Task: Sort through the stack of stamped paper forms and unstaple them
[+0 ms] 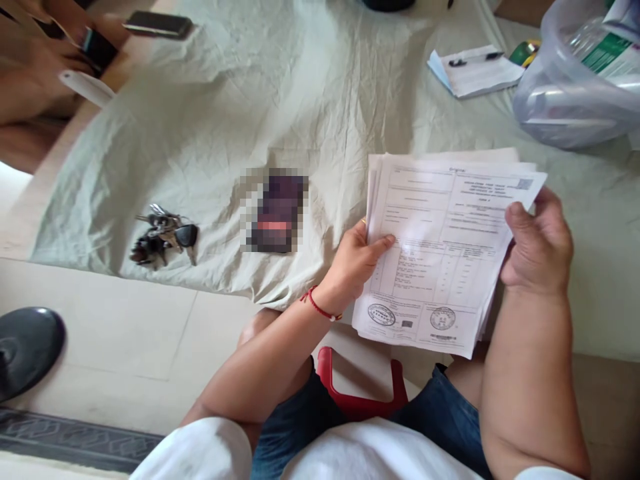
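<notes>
A stack of printed papers (425, 227) is held up over the near edge of the cloth-covered table. The top sheet carries a form with text, a small square code and round stamps near its bottom. My left hand (357, 257), with a red cord bracelet at the wrist, grips the stack's left edge, thumb on top. At the upper right edge my right hand (540, 243) pinches the same stack, thumb in front and fingers behind. A bunch of keys (165, 233) and a dark phone-like object (279, 213), blurred out, lie on the cloth to the left.
A clear plastic basket (565, 123) with a bottle stands at the right. Beside it are a notepad (467, 83) with a black pen and a tape roll (524, 53). Another person's arm (40, 87) and a phone (159, 25) are at upper left. A red stool (360, 400) shows below.
</notes>
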A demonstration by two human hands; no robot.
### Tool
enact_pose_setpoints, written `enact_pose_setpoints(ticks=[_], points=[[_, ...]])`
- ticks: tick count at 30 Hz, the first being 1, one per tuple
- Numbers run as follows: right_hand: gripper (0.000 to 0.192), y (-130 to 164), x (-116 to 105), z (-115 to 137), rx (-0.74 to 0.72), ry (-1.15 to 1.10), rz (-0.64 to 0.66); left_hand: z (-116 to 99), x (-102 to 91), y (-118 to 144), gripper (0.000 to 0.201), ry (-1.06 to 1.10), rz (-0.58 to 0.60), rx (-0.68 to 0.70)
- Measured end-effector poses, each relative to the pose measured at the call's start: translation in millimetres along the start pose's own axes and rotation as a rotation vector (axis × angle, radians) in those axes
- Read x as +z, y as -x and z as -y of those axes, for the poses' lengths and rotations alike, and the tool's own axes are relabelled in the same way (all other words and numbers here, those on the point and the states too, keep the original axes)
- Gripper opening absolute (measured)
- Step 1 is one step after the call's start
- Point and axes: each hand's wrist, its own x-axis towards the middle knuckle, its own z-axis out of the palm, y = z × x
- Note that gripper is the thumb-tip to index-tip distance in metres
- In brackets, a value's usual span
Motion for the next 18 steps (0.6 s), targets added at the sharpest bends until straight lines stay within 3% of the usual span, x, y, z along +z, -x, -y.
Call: enact_pose_setpoints(ticks=[5, 8, 12, 15, 18], points=[[0.064, 10, -9, 17, 0.445, 0.05, 0.296, -6, -7.9, -9, 0.042, 0.068, -0.037, 0.158], [0.057, 19, -10, 18, 0.557, 0.138, 0.369, -11, -8.5, -9, 0.044, 0.092, 0.019, 0.218], [0.05, 21, -3, 12, 0.351, 0.08, 0.211, -16, -9.1, -9, 0.057, 0.067, 0.049, 0.338], [0.048, 11, 0, 11, 0.076, -0.052, 0.035, -20, -11.1, -10, 0.065, -0.024, 0.044, 0.391], [0.052, -2, -1, 14, -0.181, -0.162, 0.004, -21, -10.9, -10, 0.062, -0.124, 0.048, 0.411]])
